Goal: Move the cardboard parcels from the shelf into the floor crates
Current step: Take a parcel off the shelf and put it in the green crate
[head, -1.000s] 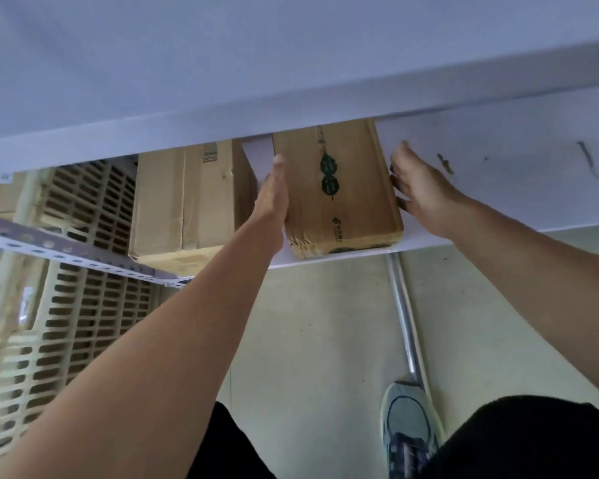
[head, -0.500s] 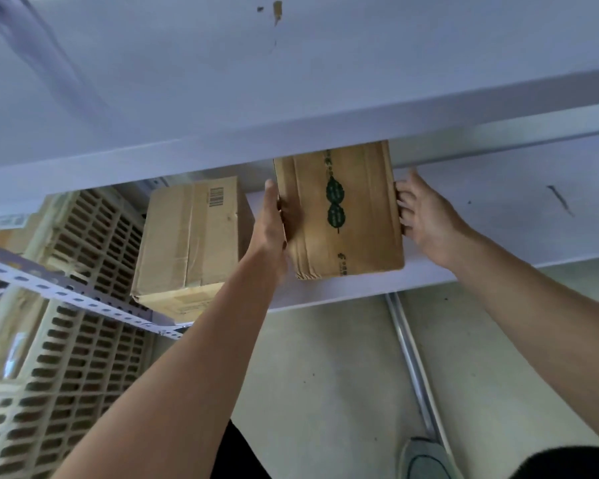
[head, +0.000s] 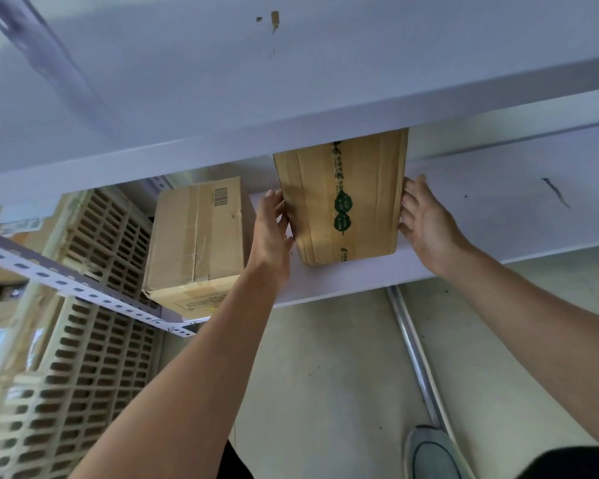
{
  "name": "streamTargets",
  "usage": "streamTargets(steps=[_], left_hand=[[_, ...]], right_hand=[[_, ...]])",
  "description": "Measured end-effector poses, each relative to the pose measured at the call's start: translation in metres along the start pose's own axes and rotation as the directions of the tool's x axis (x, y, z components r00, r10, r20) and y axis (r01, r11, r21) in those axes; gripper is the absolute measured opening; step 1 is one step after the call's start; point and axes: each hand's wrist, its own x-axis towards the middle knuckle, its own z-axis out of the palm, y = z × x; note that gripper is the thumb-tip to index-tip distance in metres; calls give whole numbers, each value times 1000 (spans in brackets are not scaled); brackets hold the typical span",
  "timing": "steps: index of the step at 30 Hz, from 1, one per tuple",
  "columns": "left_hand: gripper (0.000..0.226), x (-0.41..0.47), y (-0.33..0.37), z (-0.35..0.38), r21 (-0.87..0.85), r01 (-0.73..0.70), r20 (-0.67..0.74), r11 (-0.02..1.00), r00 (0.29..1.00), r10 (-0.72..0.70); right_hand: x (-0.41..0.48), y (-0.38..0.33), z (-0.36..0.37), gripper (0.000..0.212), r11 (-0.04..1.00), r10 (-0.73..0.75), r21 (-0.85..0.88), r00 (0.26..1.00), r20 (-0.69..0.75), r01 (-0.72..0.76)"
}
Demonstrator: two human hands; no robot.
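A cardboard parcel sealed with green-printed tape lies on the white shelf, its far end hidden under the shelf board above. My left hand grips its left side, thumb against the upper edge. My right hand holds the right side with bent fingertips on the edge. A second, plainer cardboard parcel with a barcode label sits on the same shelf just left of my left hand, untouched.
Beige perforated plastic crates stand at the left beyond a slotted metal shelf rail. A wide white shelf board overhangs close above the parcels. Below are concrete floor, a metal pipe and my shoe.
My right hand moved in from the bare shelf onto the parcel's right side, and my left hand closed against its left side. The parcel now sits a little back from the shelf's front edge.
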Motion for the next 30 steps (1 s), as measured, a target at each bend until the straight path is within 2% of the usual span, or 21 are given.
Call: streamTargets(steps=[5, 8, 12, 15, 18, 22, 25, 27, 30], left_hand=[[48, -6, -5, -6, 5, 51, -6, 999, 999, -51], [51, -11, -6, -9, -24, 110, 11, 994, 994, -110], [80, -17, 2, -8, 13, 208, 42, 978, 977, -208], [87, -21, 8, -6, 59, 227, 71, 972, 970, -231], [86, -23, 10, -6, 47, 202, 66, 978, 977, -205], [73, -23, 8, -12, 44, 134, 67, 990, 988, -137], [76, -24, 3, -18, 5, 116, 133, 993, 984, -116], [80, -24, -5, -21, -25, 133, 185, 991, 974, -126], [86, -23, -19, -26, 5, 173, 135, 985, 976, -172]], right_hand=[[-4, -7, -7, 55, 999, 49, 0, 992, -118, -49], [-8, -18, -9, 61, 993, 114, -19, 982, -151, -118], [-8, -32, -5, 65, 978, 208, 5, 965, -160, -209], [-9, -38, 0, 69, 967, 253, 15, 957, -143, -253], [-11, -36, -2, 70, 976, 217, 15, 969, -120, -216], [-15, -30, -7, 73, 986, 157, 56, 986, -53, -154], [-18, -24, -5, 70, 989, 113, 96, 993, -27, -110], [-20, -18, -1, 75, 988, 123, 96, 992, -16, -121], [-18, -3, 1, 68, 986, 146, 89, 988, -57, -140]])
